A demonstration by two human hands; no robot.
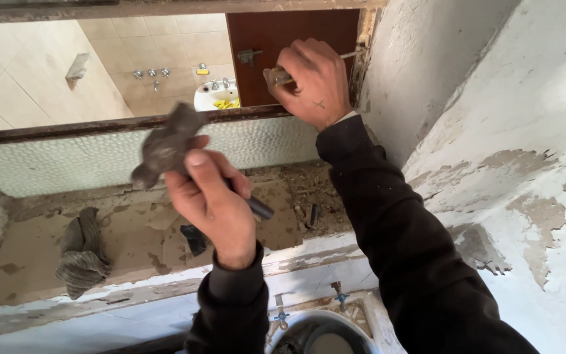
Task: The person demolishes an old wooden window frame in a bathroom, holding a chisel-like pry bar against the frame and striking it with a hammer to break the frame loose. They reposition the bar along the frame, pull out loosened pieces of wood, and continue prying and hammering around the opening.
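Left hand (212, 203) is up mid-frame, clenched round a dark hammer handle (259, 208) w/ the grey, dust-caked metal hammer head (165, 145) cocked up and to the left above the thumb; handle butt sticks out right of the palm; grip sits well down the shaft, so the head rides far from the fist. Right hand (312, 82) is far, up by the reddish-brown wooden panel (293, 39), fist closed on a thin metal chisel (282, 77); its shank (350, 55) runs right toward the crumbling wall edge (364, 46), tip hidden there; struck end pokes out just left of the knuckles.

Risk, imo: struck end is small and sits touching the fingers; a swing off line lands on knuckles, not steel; the long reach across the sill doesn't help aim. Plaster on the peeling white wall (512, 170) looks loose, so chips could fly toward the face; the pebbled frosted glass pane (99, 157) is just below the swing path, a glancing blow could crack it. Striped grey rag (83, 252) lies near-left on the dusty sill (34, 262), well apart from both hands.
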